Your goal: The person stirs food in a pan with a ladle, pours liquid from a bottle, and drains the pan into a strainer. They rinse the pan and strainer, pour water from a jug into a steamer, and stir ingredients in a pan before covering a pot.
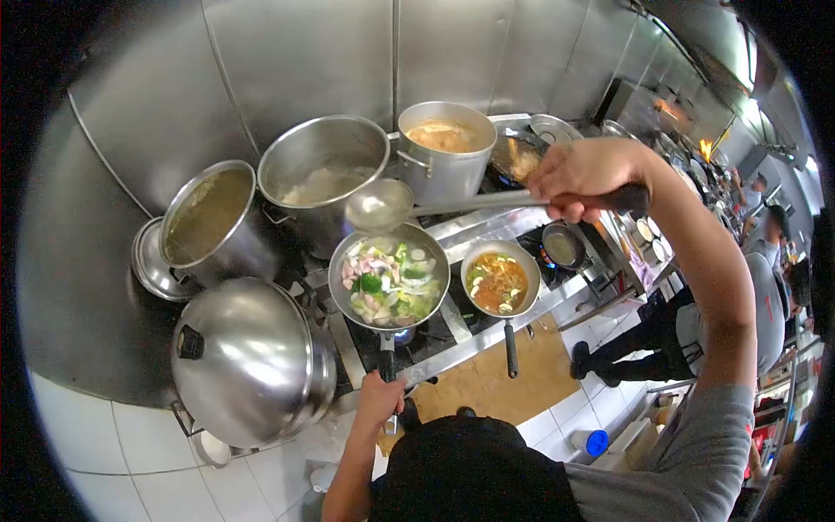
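Note:
My left hand [380,398] is closed around the black handle of a frying pan [336,300] on the stove. Chopped green vegetables, pale onion slices and pinkish pieces [391,280] fill that pan. In my raised right hand [591,174] is the long handle of a metal ladle [380,205]. The ladle's bowl hangs above the far rim of the frying pan, near a large pot; whether it touches either I cannot tell. Just right of the frying pan, a second pan [500,278] holds orange-red broth with vegetable pieces, its handle toward me.
Behind the pans stand a deep pot [296,157], a pot of orange-brown liquid [448,174] and a tilted-looking pot of brownish liquid [209,213]. A big domed lidded pot [248,357] is at left. A small pan [564,247] sits over flame. People [765,235] work at right.

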Motion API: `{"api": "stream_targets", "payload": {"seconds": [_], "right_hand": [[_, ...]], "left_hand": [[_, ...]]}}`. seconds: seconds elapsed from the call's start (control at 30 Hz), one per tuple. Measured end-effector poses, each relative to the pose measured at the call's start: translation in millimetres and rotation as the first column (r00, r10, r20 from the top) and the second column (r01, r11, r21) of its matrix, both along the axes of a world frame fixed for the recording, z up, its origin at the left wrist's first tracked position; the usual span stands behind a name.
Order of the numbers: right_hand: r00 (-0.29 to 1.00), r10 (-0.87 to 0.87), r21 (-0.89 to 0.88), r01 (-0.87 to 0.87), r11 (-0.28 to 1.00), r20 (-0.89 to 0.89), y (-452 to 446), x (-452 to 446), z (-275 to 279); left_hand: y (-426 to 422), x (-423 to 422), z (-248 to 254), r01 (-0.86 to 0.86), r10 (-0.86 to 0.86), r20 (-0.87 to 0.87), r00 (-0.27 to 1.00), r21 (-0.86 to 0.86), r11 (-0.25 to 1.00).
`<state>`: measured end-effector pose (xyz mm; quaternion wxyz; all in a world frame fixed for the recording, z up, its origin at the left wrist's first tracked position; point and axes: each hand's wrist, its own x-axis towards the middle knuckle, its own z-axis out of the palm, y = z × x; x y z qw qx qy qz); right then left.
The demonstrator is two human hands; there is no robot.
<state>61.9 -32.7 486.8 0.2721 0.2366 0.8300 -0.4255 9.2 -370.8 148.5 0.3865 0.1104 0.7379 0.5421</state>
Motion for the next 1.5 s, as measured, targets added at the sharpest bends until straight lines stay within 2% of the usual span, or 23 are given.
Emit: {"api": "stream_targets", "payload": {"seconds": [0.03,0.1,0.23,0.3,0.37,0.4,0.43,0.53,0.63,0.67,0.77,0.83,0.87,0.93,0.97,1.07,1.13,1.27,1.33,1.37,1.43,1.47,1.5], "right_hand": [[1.000,-0.019,-0.010,0.019,1.000,0.018,-6.3,9.1,-4.6],[0.993,0.049,0.119,-0.062,0.991,0.106,-7.9,23.2,-24.8],[0.991,0.095,0.173,-0.110,0.979,0.094,-24.4,57.3,-78.6],[0.989,0.130,0.305,-0.148,0.941,0.076,-39.7,75.0,-98.3],[0.948,0.307,0.504,-0.224,0.834,-0.086,-49.1,96.9,-123.6],[0.924,0.374,0.616,-0.248,0.748,-0.083,-52.2,106.1,-139.4],[0.924,0.374,0.615,-0.249,0.748,-0.080,-59.5,115.7,-145.4],[0.901,0.397,0.801,-0.103,0.590,-0.177,-73.3,139.7,-158.3],[0.907,0.369,0.843,-0.029,0.538,-0.204,-82.3,137.7,-133.5],[0.875,0.399,0.840,0.015,0.542,-0.273,-80.3,135.1,-122.7],[0.757,0.415,0.740,0.131,0.660,-0.504,-73.3,99.0,-89.6],[0.792,0.348,0.671,0.102,0.735,-0.502,-64.2,57.3,-74.4],[0.762,0.372,0.666,0.101,0.739,-0.530,-56.2,33.0,-77.6],[0.757,0.448,0.745,0.075,0.663,-0.476,-38.1,-25.5,-87.8],[0.800,0.425,0.783,0.087,0.616,-0.423,-24.3,-60.1,-105.8],[0.882,0.392,0.844,0.014,0.536,-0.263,-31.4,-141.9,-118.5],[0.801,0.564,0.913,-0.058,0.404,-0.199,-29.8,-178.5,-131.6],[0.785,0.573,0.886,-0.068,0.458,-0.236,-33.4,-228.6,-146.7],[0.850,0.525,0.839,-0.259,0.479,-0.038,-44.9,-237.9,-137.3],[0.848,0.528,0.843,-0.251,0.476,-0.045,-41.5,-249.8,-142.0],[0.780,0.553,0.728,-0.558,0.399,0.294,-22.8,-286.5,-167.2],[0.573,0.783,0.693,-0.667,0.273,0.243,-7.0,-294.6,-172.0],[0.567,0.788,0.695,-0.667,0.269,0.239,1.4,-291.9,-169.2]], "left_hand": [[-0.5,3.4,-5.1,0.003,-0.003,0.010,1.000,-0.004,1.000],[-3.4,6.4,-17.5,0.009,-0.009,0.013,1.000,0.001,1.000],[-7.3,19.5,-24.4,-0.017,0.011,0.079,0.997,0.082,0.996],[-12.3,24.0,-36.6,0.005,-0.009,0.059,0.998,0.070,0.998],[-15.9,26.6,-40.8,0.031,-0.034,0.038,0.999,0.059,0.998],[-16.6,27.4,-40.1,0.041,-0.041,0.028,0.999,0.030,0.999],[-17.0,28.2,-39.0,0.050,-0.050,0.017,0.999,0.000,0.999],[-17.5,28.6,-28.0,0.076,-0.077,-0.020,0.997,-0.025,0.997],[-17.8,27.7,-33.1,0.060,-0.066,-0.076,0.995,-0.077,0.995],[-17.7,26.6,-38.9,0.055,-0.060,-0.078,0.995,-0.073,0.996],[-21.1,27.0,-54.2,0.023,-0.023,-0.002,1.000,-0.013,1.000],[-21.6,23.5,-55.3,0.093,-0.095,-0.028,0.995,-0.051,0.994],[-23.1,21.1,-56.0,0.088,-0.090,-0.043,0.995,-0.045,0.995],[-24.7,16.6,-58.3,0.158,-0.164,-0.040,0.986,-0.133,0.978],[-24.7,15.6,-59.0,0.193,-0.202,-0.035,0.979,-0.178,0.965],[-25.6,16.4,-48.7,0.153,-0.158,-0.015,0.987,-0.158,0.975],[-28.5,15.9,-54.6,0.152,-0.152,0.006,0.988,-0.130,0.980],[-27.4,11.2,-36.5,0.148,-0.144,0.037,0.989,-0.131,0.980],[-28.8,8.5,-42.5,0.178,-0.179,0.007,0.984,-0.147,0.973],[-28.1,5.9,-44.8,0.215,-0.220,-0.011,0.975,-0.165,0.963],[-27.0,0.6,-27.3,0.222,-0.223,0.006,0.975,-0.147,0.964],[-29.0,0.4,-34.0,0.217,-0.220,-0.003,0.976,-0.132,0.967],[-30.2,1.2,-37.1,0.213,-0.216,-0.010,0.976,-0.118,0.970]]}}
